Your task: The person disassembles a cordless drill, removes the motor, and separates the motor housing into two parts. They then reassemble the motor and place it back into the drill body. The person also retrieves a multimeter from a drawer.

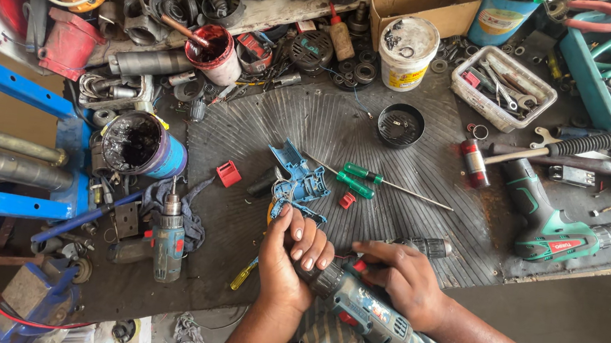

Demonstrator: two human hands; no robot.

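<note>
Head view: I see both hands working at the near edge of the workbench (371, 137), over its dark ribbed mat. My left hand (294, 258) is curled tight around the front end of a blue cordless drill (360, 306), fingers (310, 246) folded over the chuck area with the nails showing, no gap between them. My right hand (399, 276) lies over the drill's top from the other side, fingers (373, 250) bent and closed on the body near a small red part; the thumb is hidden, so I cannot tell how it sits. The drill lies tilted, its grip end pointing back toward my striped sleeves, just off the mat's near edge.

Just beyond my left knuckles sits a blue plastic housing shell (298, 181), opened and apart from the drill. Two green-handled screwdrivers (363, 179) lie beside it toward the middle of the bench. A green drill (554, 223) rests near the right edge, another blue drill (170, 236) near the left, beside a dark grease tub (141, 145)
</note>
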